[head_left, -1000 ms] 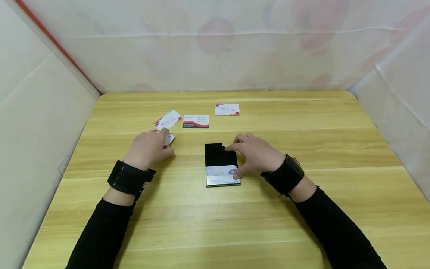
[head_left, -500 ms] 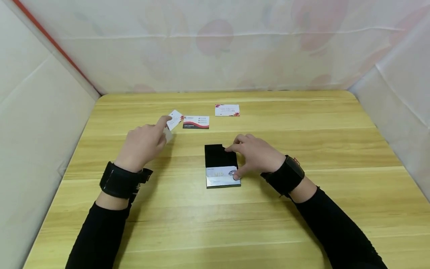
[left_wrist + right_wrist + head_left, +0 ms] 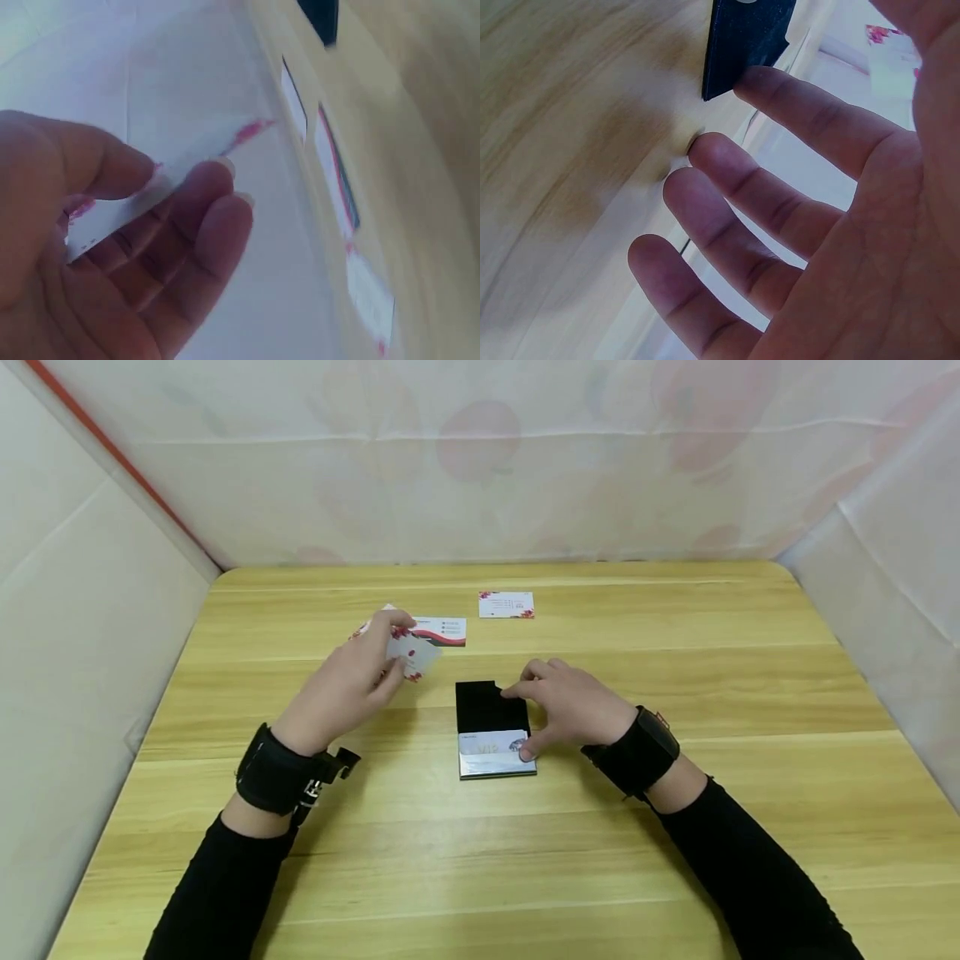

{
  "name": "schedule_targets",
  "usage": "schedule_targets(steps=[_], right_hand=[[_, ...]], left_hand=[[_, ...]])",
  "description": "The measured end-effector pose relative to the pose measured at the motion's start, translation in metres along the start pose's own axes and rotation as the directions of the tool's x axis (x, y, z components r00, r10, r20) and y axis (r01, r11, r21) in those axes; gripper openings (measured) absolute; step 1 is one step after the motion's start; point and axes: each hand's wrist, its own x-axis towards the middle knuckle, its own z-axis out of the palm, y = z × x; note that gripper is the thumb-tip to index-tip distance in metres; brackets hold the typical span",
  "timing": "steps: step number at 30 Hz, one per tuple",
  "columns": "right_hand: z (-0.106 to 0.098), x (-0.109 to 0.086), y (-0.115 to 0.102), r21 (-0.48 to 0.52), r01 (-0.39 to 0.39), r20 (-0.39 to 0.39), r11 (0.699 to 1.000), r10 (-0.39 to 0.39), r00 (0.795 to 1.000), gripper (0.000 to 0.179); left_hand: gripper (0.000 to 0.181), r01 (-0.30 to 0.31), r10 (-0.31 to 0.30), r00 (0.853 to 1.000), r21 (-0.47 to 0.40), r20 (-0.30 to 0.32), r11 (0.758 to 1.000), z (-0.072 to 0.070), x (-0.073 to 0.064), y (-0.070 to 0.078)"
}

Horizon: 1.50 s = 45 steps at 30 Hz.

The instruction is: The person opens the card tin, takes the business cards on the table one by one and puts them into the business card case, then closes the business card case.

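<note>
My left hand pinches a white business card with red floral corners between thumb and fingers, raised above the table in the left wrist view. A black card case lies unfolded in front of me. Its lower half bears a silvery card marked VIP. On the case rests my right hand, thumb on the lower half's right edge and index fingertip at the lid's notched edge. In the right wrist view the other fingers extend loosely beside the black lid.
Behind the left hand lie a floral card, mostly covered in the head view, and a card with a red and dark wave. Another floral card lies farther back. Pale printed curtains surround the wooden table.
My left hand picked up a floral card from the near left, reached toward the other floral card, then moved right with its card turned. The right hand and card case stayed in place.
</note>
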Motion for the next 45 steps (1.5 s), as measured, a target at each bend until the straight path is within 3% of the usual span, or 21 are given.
schedule_targets(steps=[6, 14, 20, 27, 35, 38, 40, 45], right_hand=[[0.001, 0.001, -0.002, 0.004, -0.001, 0.012, 1.000, 0.001, 1.000, 0.085], [-0.002, 0.004, -0.003, -0.022, -0.012, 0.010, 1.000, 0.012, 1.000, 0.083], [0.000, 0.003, -0.004, -0.005, -0.019, 0.021, 1.000, 0.019, 1.000, 0.084], [-0.002, 0.002, -0.005, -0.002, 0.000, -0.013, 1.000, -0.001, 1.000, 0.083], [-0.001, 0.001, -0.005, -0.004, 0.009, -0.005, 1.000, -0.009, 1.000, 0.083], [-0.001, 0.001, -0.005, -0.005, 0.004, -0.008, 1.000, -0.004, 1.000, 0.082], [-0.001, 0.002, -0.005, -0.008, 0.001, -0.010, 1.000, -0.001, 1.000, 0.082], [-0.002, 0.002, -0.005, -0.014, 0.000, -0.006, 1.000, 0.000, 1.000, 0.082]], left_hand=[[0.022, -0.111, 0.109, 0.994, -0.099, -0.019, 0.989, 0.018, 0.001, 0.014], [0.025, -0.112, 0.126, 0.990, -0.199, 0.061, 0.974, 0.042, 0.000, 0.028], [0.022, -0.123, 0.142, 0.983, -0.151, 0.119, 0.981, 0.056, -0.003, 0.034], [0.018, -0.158, 0.173, 0.973, -0.105, 0.155, 0.982, 0.058, -0.005, 0.037], [0.032, -0.192, 0.191, 0.942, -0.024, 0.278, 0.981, 0.058, -0.006, 0.044], [0.036, -0.241, 0.231, 0.939, 0.010, 0.255, 0.970, 0.060, -0.007, 0.044], [0.038, -0.259, 0.244, 0.947, 0.047, 0.209, 0.965, 0.062, -0.007, 0.045], [0.046, -0.246, 0.221, 0.962, 0.158, 0.161, 0.956, 0.065, -0.008, 0.048]])
